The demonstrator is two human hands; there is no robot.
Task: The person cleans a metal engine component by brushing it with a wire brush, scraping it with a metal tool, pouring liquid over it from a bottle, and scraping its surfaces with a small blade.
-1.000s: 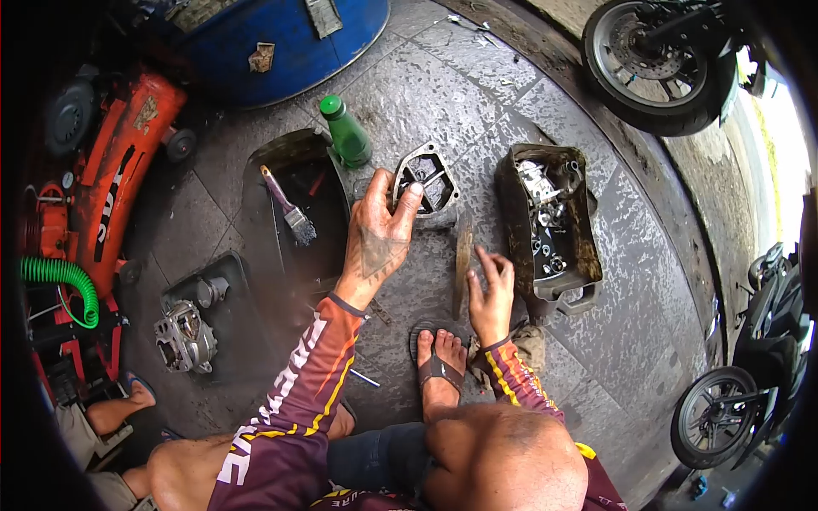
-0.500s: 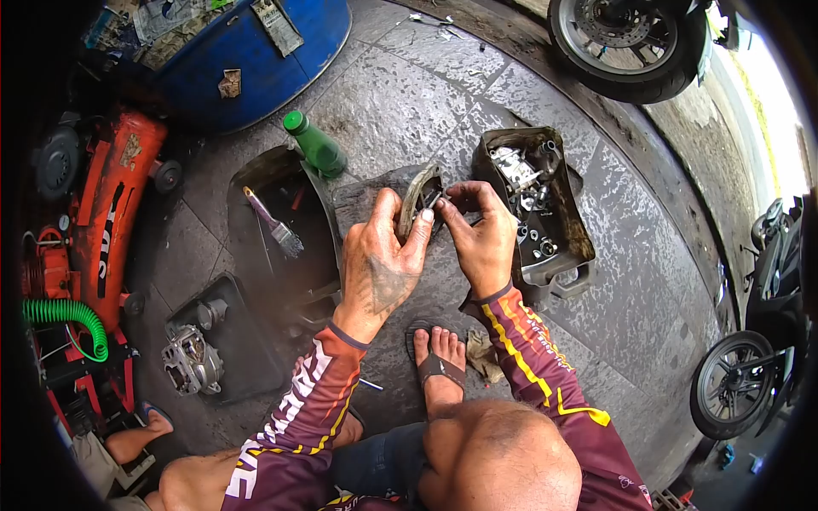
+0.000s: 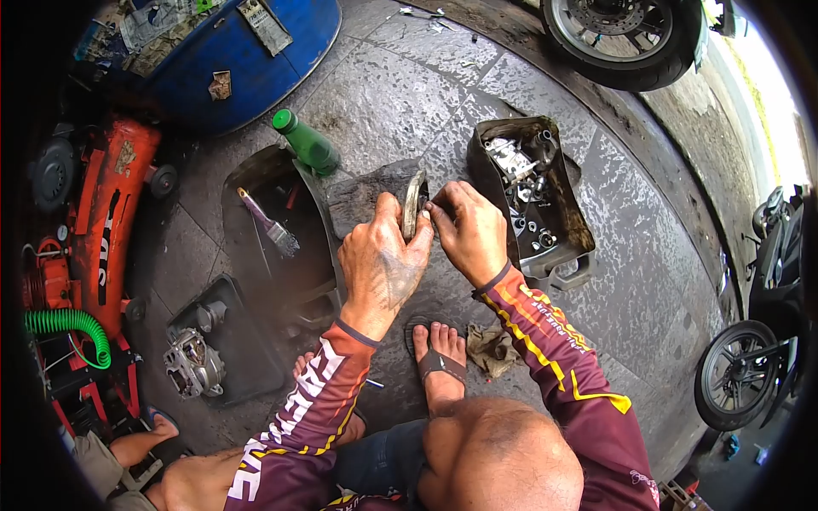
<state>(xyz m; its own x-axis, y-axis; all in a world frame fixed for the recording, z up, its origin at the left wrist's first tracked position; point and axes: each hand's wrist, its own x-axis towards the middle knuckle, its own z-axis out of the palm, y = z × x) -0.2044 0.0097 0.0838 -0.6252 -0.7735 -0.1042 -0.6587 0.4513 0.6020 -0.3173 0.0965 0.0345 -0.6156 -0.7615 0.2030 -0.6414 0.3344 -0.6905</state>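
My left hand (image 3: 383,260) grips a worn, curved metal part (image 3: 414,203) between thumb and fingers, its thin edge turned towards me. Close against the part's right side is my right hand (image 3: 473,234), thumb and fingers pinched together; whatever lies between those fingertips is too small to make out. Beneath the hands a dark, flat mat or slab (image 3: 362,200) lies on the floor. Right of my right hand stands an open bin (image 3: 582,230) of metal parts. Left of my left hand, a paintbrush (image 3: 271,223) lies in a dark open container (image 3: 243,175).
A green bottle (image 3: 308,146) stands behind the brush container. At lower left, a metal engine casting (image 3: 194,364) sits on a black tray (image 3: 256,366). A red floor jack (image 3: 119,226), blue drum (image 3: 281,72) and motorcycle wheel (image 3: 626,43) surround the area. A rag (image 3: 492,349) lies beside my foot.
The curved part has turned from showing its hollow side to nearly edge-on. My right hand has shifted slightly left and down, still pinched at the part's right side.
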